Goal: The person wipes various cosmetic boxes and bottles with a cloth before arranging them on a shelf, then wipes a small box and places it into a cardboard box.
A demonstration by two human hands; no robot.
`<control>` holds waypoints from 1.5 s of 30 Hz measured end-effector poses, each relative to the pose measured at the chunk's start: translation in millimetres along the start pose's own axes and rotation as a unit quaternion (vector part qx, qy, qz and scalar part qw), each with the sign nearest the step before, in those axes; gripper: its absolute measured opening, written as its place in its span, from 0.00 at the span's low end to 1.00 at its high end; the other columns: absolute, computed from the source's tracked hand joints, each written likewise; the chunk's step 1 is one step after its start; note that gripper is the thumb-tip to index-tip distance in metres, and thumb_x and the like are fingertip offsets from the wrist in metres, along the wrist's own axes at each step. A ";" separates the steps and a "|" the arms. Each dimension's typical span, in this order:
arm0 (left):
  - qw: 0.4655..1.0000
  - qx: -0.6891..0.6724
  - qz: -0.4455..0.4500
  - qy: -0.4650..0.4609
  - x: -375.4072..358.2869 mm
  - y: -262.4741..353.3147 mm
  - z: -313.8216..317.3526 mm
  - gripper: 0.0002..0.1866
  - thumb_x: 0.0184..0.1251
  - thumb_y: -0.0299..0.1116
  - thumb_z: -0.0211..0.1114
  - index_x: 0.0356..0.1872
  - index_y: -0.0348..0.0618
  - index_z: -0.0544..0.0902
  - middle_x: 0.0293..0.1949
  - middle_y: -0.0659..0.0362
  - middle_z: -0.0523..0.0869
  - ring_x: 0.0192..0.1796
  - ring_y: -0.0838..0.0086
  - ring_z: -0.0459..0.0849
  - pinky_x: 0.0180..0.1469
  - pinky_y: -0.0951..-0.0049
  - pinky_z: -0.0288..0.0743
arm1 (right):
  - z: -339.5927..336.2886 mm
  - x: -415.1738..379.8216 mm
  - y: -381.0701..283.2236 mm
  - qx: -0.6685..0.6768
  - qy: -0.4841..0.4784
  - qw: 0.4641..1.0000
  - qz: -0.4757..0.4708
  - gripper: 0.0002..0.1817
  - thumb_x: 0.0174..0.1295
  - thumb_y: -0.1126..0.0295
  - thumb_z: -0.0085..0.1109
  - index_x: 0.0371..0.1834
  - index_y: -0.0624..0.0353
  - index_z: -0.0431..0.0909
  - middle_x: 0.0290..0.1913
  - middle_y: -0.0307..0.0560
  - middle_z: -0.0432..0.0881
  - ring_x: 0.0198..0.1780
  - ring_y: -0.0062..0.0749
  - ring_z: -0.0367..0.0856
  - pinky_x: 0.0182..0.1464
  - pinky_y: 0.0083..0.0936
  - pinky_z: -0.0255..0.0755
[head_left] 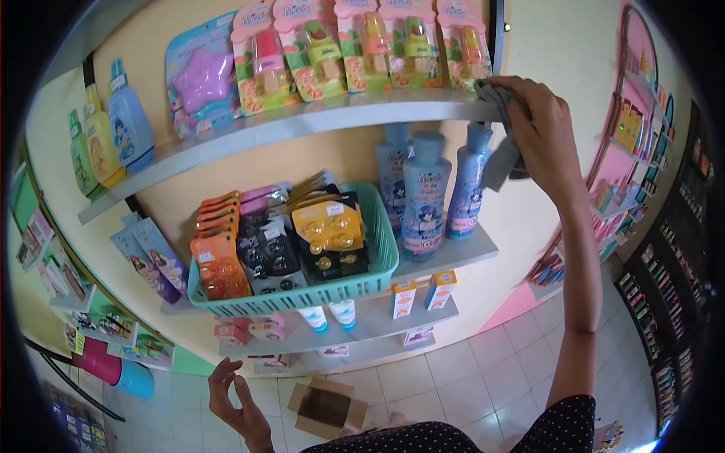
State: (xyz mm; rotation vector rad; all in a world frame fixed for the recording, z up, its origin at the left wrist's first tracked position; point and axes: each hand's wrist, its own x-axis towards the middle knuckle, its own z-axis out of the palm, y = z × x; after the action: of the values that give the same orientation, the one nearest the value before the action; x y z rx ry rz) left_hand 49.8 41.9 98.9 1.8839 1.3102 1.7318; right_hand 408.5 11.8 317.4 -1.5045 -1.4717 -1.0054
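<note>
My right hand (545, 124) grips a grey cloth (502, 162) at the right end of the upper shelf (317, 115). Part of the cloth touches the shelf's edge and the rest hangs below. Just left of it on that shelf stand several pink carded packs (470, 57) with fruit-coloured items. Blue bottles (425, 204) stand on the shelf below, under the cloth. Low in the view, my left hand (236, 404) hangs in the air with its fingers bent and apart, holding nothing.
A teal basket (302, 300) holds carded packs on the middle shelf. Slim bottles (128, 117) stand at the upper left. Small orange-and-white boxes (403, 300) and tubes (343, 314) sit lower. An open cardboard box (326, 408) is on the tiled floor (483, 370). Stocked racks (672, 279) line the right.
</note>
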 end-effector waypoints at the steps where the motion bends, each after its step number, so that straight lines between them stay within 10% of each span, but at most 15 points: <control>1: 1.000 -0.004 -0.005 0.002 -0.8 -1.9 -2.5 0.11 0.56 0.24 0.47 0.40 0.33 0.73 0.34 0.53 0.79 0.39 0.68 0.77 0.42 0.68 0.69 | 4.1 1.0 -1.7 -0.009 0.007 0.999 -0.031 0.13 0.50 0.77 0.42 0.36 0.64 0.75 0.25 0.53 0.75 0.28 0.38 0.73 0.36 0.30 0.67; 4: 1.000 -0.009 -0.011 -0.003 -2.5 -1.4 -5.5 0.11 0.56 0.24 0.47 0.40 0.32 0.73 0.34 0.53 0.78 0.38 0.68 0.77 0.42 0.68 0.69 | -0.3 0.0 -12.9 0.188 -0.068 0.978 0.055 0.17 0.51 0.80 0.38 0.42 0.65 0.74 0.34 0.44 0.78 0.31 0.21 0.71 0.37 0.17 0.64; 9: 1.000 -0.014 -0.005 -0.016 -7.4 -8.5 -5.6 0.12 0.57 0.25 0.47 0.40 0.32 0.72 0.35 0.52 0.78 0.38 0.68 0.77 0.42 0.68 0.69 | -24.8 -56.1 -1.9 0.306 0.173 0.919 0.181 0.18 0.50 0.78 0.37 0.41 0.70 0.73 0.35 0.49 0.79 0.33 0.24 0.76 0.39 0.17 0.69; 13: 0.998 -0.024 -0.035 -0.035 -10.8 -10.1 -4.6 0.11 0.58 0.25 0.47 0.40 0.33 0.73 0.36 0.53 0.77 0.40 0.70 0.76 0.42 0.70 0.68 | 25.1 -166.0 5.1 0.073 -0.041 0.944 0.320 0.16 0.45 0.82 0.43 0.38 0.61 0.76 0.31 0.51 0.77 0.29 0.30 0.73 0.32 0.22 0.67; 15: 0.998 -0.027 -0.032 -0.046 -12.5 -7.1 -3.8 0.10 0.59 0.25 0.46 0.39 0.34 0.73 0.37 0.54 0.77 0.41 0.71 0.75 0.42 0.72 0.68 | 41.4 -191.5 -1.9 0.141 -0.078 0.967 0.197 0.16 0.42 0.83 0.44 0.35 0.61 0.76 0.31 0.55 0.75 0.33 0.41 0.71 0.37 0.28 0.66; 18: 0.997 -0.050 -0.027 -0.053 -8.0 -1.3 2.8 0.11 0.59 0.27 0.48 0.40 0.34 0.73 0.37 0.54 0.77 0.40 0.72 0.75 0.40 0.73 0.67 | 4.4 -162.1 -10.5 0.242 -0.093 0.904 0.339 0.17 0.44 0.82 0.39 0.36 0.65 0.76 0.32 0.46 0.77 0.34 0.25 0.72 0.37 0.21 0.65; 22: 0.972 -0.233 -0.007 -0.035 23.9 -39.0 -3.7 0.15 0.55 0.32 0.54 0.44 0.37 0.73 0.43 0.50 0.75 0.46 0.63 0.75 0.45 0.65 0.70 | -37.6 -66.2 -4.2 0.114 0.195 0.968 0.108 0.18 0.47 0.82 0.38 0.38 0.64 0.75 0.28 0.44 0.75 0.28 0.23 0.68 0.32 0.18 0.62; 25: 0.888 -0.446 0.109 0.031 76.5 48.9 -39.7 0.22 0.55 0.41 0.53 0.48 0.40 0.69 0.51 0.50 0.70 0.55 0.57 0.68 0.49 0.60 0.69 | -28.1 -16.4 11.9 0.035 0.073 0.990 0.113 0.15 0.48 0.81 0.42 0.38 0.61 0.75 0.25 0.51 0.72 0.26 0.34 0.69 0.31 0.24 0.63; 26: 0.763 -0.568 0.258 -0.169 94.5 59.8 -59.3 0.36 0.56 0.45 0.49 0.61 0.34 0.49 0.62 0.42 0.50 0.65 0.50 0.44 0.61 0.52 0.52 | -18.9 -9.8 15.6 -0.003 0.040 0.997 0.066 0.15 0.47 0.81 0.43 0.37 0.61 0.76 0.26 0.51 0.72 0.28 0.37 0.70 0.32 0.28 0.63; 28: 0.745 -0.594 0.293 -0.081 86.7 108.7 -77.8 0.38 0.57 0.45 0.47 0.62 0.36 0.40 0.64 0.44 0.38 0.66 0.50 0.33 0.62 0.49 0.47 | -3.8 -4.5 -2.3 -0.009 0.030 0.999 -0.013 0.15 0.45 0.82 0.43 0.35 0.61 0.76 0.26 0.51 0.72 0.29 0.39 0.69 0.33 0.30 0.64; 31: 0.708 -0.577 0.402 -0.070 85.0 128.5 -115.1 0.36 0.57 0.44 0.48 0.60 0.36 0.43 0.62 0.44 0.42 0.64 0.51 0.36 0.61 0.51 0.49 | 2.3 6.0 -40.5 0.026 -0.005 0.999 -0.034 0.16 0.43 0.83 0.41 0.35 0.61 0.76 0.26 0.51 0.72 0.30 0.40 0.69 0.33 0.32 0.64; 40: 0.708 -0.501 0.495 -0.034 92.1 131.7 -168.0 0.31 0.55 0.42 0.51 0.55 0.35 0.52 0.55 0.46 0.52 0.60 0.54 0.47 0.58 0.55 0.53 | -126.6 -33.1 -68.9 0.223 0.392 0.891 0.051 0.15 0.53 0.65 0.43 0.31 0.65 0.74 0.24 0.46 0.72 0.25 0.29 0.70 0.31 0.22 0.65; 45: 0.713 -0.472 0.518 -0.022 97.9 127.4 -189.3 0.28 0.54 0.41 0.52 0.51 0.34 0.57 0.52 0.47 0.58 0.57 0.56 0.53 0.56 0.58 0.55 | -140.6 -69.8 -80.6 0.216 0.399 0.885 0.099 0.15 0.53 0.64 0.43 0.33 0.65 0.73 0.25 0.46 0.72 0.25 0.29 0.70 0.31 0.22 0.66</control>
State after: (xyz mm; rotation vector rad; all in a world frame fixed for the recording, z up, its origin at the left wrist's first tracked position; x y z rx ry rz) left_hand -77.1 -25.4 301.5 1.9131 -0.8831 2.0471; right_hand 325.1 -143.3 306.2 -0.7420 -0.8385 -0.9249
